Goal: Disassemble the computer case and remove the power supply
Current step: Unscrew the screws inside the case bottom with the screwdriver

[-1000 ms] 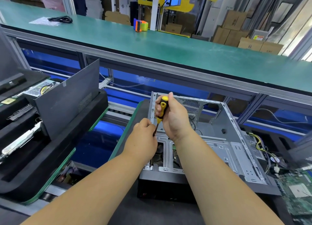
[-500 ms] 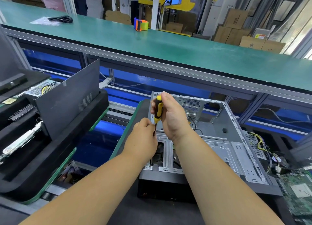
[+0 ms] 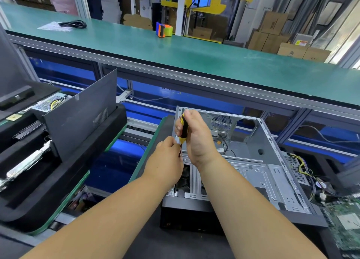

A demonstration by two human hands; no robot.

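Below green bench [image 3: 194, 52] | right hand [image 3: 196, 140] grips screwdriver [image 3: 184, 129] | left hand [image 3: 167, 161] pinches shaft

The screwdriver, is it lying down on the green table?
No, the right hand grips the screwdriver upright over the case, while the left hand pinches its shaft.

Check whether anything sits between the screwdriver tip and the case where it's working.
The left hand pinches the shaft and hides the tip of the screwdriver, which the right hand grips. No other obstruction shows at the edge of the case.
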